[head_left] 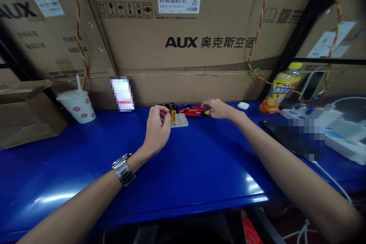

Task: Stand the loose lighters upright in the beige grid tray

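My left hand [158,129], with a metal watch on its wrist, is closed at the left side of a pale compartment tray [183,123]. A yellow and black battery [173,116] stands upright beside its fingertips; whether the fingers grip it is hidden. Red batteries [195,111] lie in a pile just right of the tray, with blue ones [183,106] behind them. My right hand [217,108] reaches over the right end of the pile, its curled fingers at a yellow item [208,112]; the fingertips are partly hidden.
A paper cup [80,108] with a straw and an open carton [31,118] stand at the left. A lit phone [122,94] leans against large boxes. To the right are a white case [243,105], a drink bottle [279,89], a dark phone [283,137] and power strips [343,141].
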A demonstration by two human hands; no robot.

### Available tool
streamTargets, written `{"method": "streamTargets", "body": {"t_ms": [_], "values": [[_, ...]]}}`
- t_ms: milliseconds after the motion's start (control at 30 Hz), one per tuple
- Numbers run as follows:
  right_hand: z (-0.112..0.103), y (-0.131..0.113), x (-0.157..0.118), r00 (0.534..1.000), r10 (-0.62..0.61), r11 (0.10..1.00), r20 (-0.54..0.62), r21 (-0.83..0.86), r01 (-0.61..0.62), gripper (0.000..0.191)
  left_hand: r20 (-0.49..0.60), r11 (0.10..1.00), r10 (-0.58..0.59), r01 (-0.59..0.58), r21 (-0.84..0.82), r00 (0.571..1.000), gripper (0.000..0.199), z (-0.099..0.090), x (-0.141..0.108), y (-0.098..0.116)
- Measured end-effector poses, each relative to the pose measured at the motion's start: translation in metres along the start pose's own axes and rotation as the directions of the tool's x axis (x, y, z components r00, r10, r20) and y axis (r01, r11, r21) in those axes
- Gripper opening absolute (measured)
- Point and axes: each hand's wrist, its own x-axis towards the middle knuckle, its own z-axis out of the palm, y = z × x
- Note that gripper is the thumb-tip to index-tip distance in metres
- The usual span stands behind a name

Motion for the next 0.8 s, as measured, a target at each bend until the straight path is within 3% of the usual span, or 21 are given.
{"method": "streamTargets", "body": {"t_ms": [100, 300, 400, 500, 567, 633, 700, 800], "values": [[0.014, 0.017, -0.004, 0.993, 0.072, 0.997, 0.088, -0.018, -0.071, 0.053, 0.012, 1.000, 0.012, -0.012, 0.007, 1.000, 0.007, 0.000, 0.000, -0.001], [0.010, 0.019, -0.003, 0.979, 0.157, 0.986, 0.132, -0.082, -0.147, 0.035, 0.035, 1.000, 0.013, -0.013, 0.008, 0.999, 0.006, 0.000, 0.000, -0.001], [0.006, 0.012, -0.003, 0.995, 0.095, 0.995, 0.025, 0.006, -0.095, 0.017, 0.032, 1.000, 0.020, -0.020, 0.012, 0.999, 0.006, 0.000, 0.000, -0.001], [0.006, 0.001, -0.005, 0.983, 0.064, 0.968, -0.174, 0.252, -0.019, 0.011, 0.042, 1.000, 0.017, -0.017, 0.014, 0.999, 0.006, 0.000, -0.001, 0.000], [0.007, -0.008, -0.004, 0.961, 0.090, 0.866, -0.263, 0.496, 0.055, 0.015, 0.050, 1.000, 0.014, -0.015, 0.011, 0.999, 0.006, 0.000, -0.001, -0.001], [0.010, -0.016, -0.001, 0.945, 0.136, 0.694, -0.297, 0.710, 0.124, 0.018, 0.053, 1.000, 0.017, -0.017, 0.008, 0.998, 0.006, 0.000, -0.001, -0.001], [0.011, -0.024, 0.003, 0.929, 0.222, 0.533, -0.295, 0.835, 0.137, 0.019, 0.057, 1.000, 0.021, -0.022, 0.009, 0.998, 0.006, 0.001, -0.001, -0.001], [0.012, -0.033, 0.008, 0.893, 0.379, 0.391, -0.242, 0.916, 0.082, 0.021, 0.071, 1.000, 0.021, -0.023, 0.020, 0.997, 0.006, 0.001, -0.001, -0.001]]}}
